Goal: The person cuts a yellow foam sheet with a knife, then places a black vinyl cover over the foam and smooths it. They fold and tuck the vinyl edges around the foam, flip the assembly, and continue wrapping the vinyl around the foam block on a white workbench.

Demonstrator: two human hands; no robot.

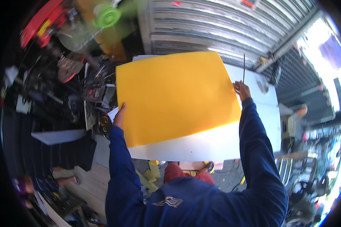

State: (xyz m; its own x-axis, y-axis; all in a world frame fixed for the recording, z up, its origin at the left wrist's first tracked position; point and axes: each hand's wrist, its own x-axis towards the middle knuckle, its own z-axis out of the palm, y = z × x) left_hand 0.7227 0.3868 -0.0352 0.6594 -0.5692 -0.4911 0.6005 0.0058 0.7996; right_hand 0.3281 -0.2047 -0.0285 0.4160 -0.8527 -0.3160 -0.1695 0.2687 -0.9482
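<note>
A large yellow sheet (174, 98), smooth and perhaps foam, is tilted above a white tabletop (216, 143). My left hand (119, 115) grips its left edge; the thumb shows and the other fingers are mostly hidden. At the opposite edge, my right hand (243, 90) is closed around a long, thin, dark rod-like tool (244, 68) that points upward. Whether that tool is a blade or a plain rod I cannot make out. The fingers of this hand are also right at the sheet's right edge, possibly touching it.
Behind the table stands a ribbed metal shutter (204, 30). Cluttered tools and parts fill the left side, with a green round fan-like object (108, 16) above them. Yellow offcuts (150, 174) lie on the floor by my legs. A clear plastic-like item (263, 87) rests at the table's right.
</note>
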